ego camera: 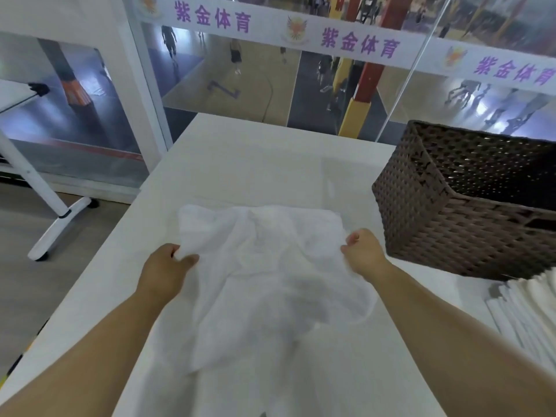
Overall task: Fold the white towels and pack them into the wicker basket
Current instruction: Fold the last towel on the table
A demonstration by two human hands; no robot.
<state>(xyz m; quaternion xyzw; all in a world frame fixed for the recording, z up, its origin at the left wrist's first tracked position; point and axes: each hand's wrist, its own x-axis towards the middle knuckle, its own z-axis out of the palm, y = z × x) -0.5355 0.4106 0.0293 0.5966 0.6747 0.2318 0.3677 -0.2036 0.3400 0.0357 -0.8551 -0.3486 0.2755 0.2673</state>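
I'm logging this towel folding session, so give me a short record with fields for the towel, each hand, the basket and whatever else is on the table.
towel: white towel, rumpled and spread on the white table, not yet folded
left hand: left hand grips the towel's left edge
right hand: right hand grips the towel's right edge
basket: dark brown wicker basket, on the table to the right, no towel visible inside
other: stack of white cloths at the right edge, near the basket
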